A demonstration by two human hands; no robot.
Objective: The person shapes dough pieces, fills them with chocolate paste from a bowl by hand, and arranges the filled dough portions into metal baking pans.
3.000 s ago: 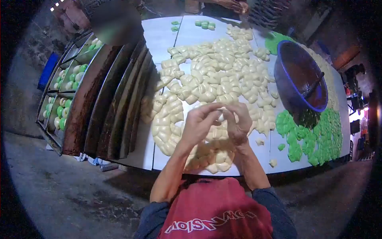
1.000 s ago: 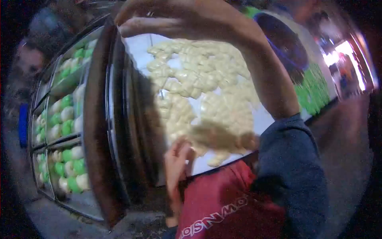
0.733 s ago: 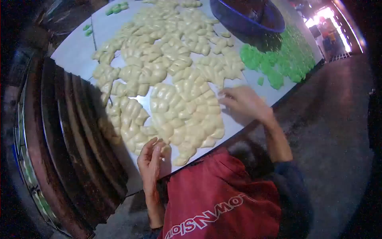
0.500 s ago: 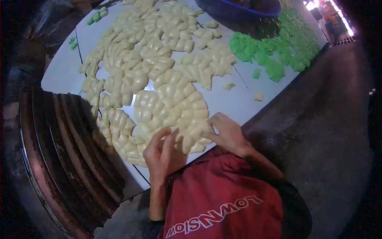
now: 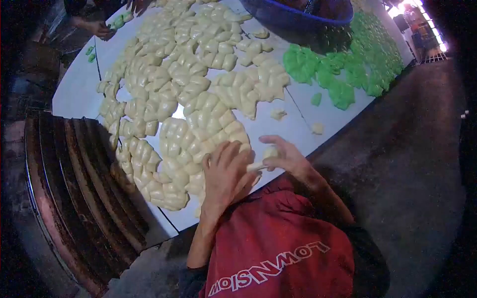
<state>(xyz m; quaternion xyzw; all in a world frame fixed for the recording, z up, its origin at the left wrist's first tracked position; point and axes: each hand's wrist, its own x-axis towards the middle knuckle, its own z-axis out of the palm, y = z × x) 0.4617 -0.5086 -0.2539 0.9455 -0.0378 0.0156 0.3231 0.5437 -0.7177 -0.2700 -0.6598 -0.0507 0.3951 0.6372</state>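
Note:
Pale, glossy dough pieces (image 5: pixel 179 144) lie pressed together in a wide sheet on the white table. At the near edge of the sheet, my left hand (image 5: pixel 226 171) has its fingers bent over the dough, back upward. My right hand (image 5: pixel 288 158) is just to its right, thumb and fingers closed on a lump of dough. A thin dough strip (image 5: pixel 256 166) stretches between the two hands. The left fingertips are partly hidden, but the strip runs in at that hand's thumb side.
Green dough (image 5: pixel 343 74) spreads across the right of the table, below a dark blue basin (image 5: pixel 298 12). Stacked rusty-brown round trays (image 5: pixel 84 184) stand at the left edge. Another person's hand (image 5: pixel 102 31) is by small green pieces (image 5: pixel 119 21) at the far left.
My left hand has moved right and up over the dough. My right hand has pulled a dough lump out from the sheet. Another person's hands have come into view at the far left.

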